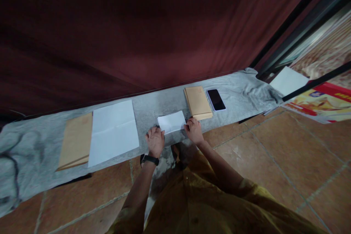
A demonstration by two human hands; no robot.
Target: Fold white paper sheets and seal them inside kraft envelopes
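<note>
A small folded white sheet of paper (172,122) lies on the grey cloth in front of me. My left hand (155,141), with a dark band on its wrist, has its fingers curled at the paper's lower left corner. At the right edge, my right hand (194,131) is closed with thumb and fingertips on the paper. Just beyond the right hand rests a stack of brown envelopes (198,101). To the left is a large white paper (114,131) with a crease across it, beside more brown envelopes (76,139).
A phone (216,99) with a dark screen lies right of the envelope stack. The narrow bench is covered by a rumpled grey cloth (241,87). A dark red curtain (164,36) hangs behind it. At right are a colourful printed box (326,100) and a white sheet (289,80).
</note>
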